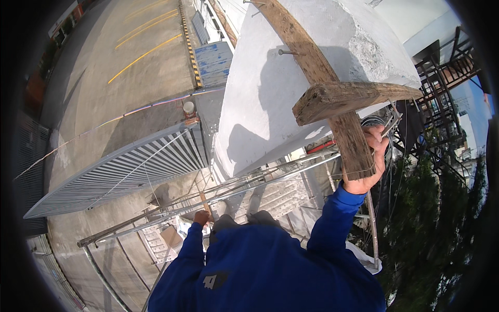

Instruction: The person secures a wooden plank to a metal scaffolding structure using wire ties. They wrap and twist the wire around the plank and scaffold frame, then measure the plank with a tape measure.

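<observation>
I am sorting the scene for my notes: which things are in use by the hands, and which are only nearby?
In use:
- right hand gripping the upright wooden plank
- left hand on the scaffold rail

Only nearby:
- wooden crosspiece
- white concrete wall
- corrugated metal roof
- nail

One head-worn fisheye view looks steeply down from high on a scaffold (208, 200). The wearer's blue torso fills six o'clock, close below the lens. A white wall (270, 99) rises toward twelve, the street (130, 67) lies far down at ten, trees (436, 218) at four.
</observation>
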Demonstrator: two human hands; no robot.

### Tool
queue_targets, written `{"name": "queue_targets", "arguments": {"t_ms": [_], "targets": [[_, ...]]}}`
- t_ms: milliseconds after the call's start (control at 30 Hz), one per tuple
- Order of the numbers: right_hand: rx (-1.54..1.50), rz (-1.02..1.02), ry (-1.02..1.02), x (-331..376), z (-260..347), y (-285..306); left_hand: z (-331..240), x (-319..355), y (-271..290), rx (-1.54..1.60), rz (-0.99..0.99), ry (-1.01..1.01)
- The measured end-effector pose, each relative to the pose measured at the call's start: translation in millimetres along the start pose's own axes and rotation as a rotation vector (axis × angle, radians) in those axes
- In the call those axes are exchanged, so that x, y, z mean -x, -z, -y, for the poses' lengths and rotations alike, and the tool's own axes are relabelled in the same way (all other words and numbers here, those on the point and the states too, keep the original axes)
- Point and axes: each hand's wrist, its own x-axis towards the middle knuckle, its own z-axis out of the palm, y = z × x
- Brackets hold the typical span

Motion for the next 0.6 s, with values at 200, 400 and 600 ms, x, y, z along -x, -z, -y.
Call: {"name": "queue_targets", "arguments": {"t_ms": [200,400,600], "targets": [[-0.021,-0.033,-0.038,-12.7,-8.7,-4.4,13.1,3.3,-34.9,0.362,-0.116,0.160],[0.003,-0.119,-0.142,-0.7,38.2,0.6,-24.3,1.7,-27.1,0.102,-0.141,0.234],[0.207,-0.069,-0.161,-30.5,123.2,42.5,-71.8,44.8,-63.2,0.036,-0.055,0.331]]}}
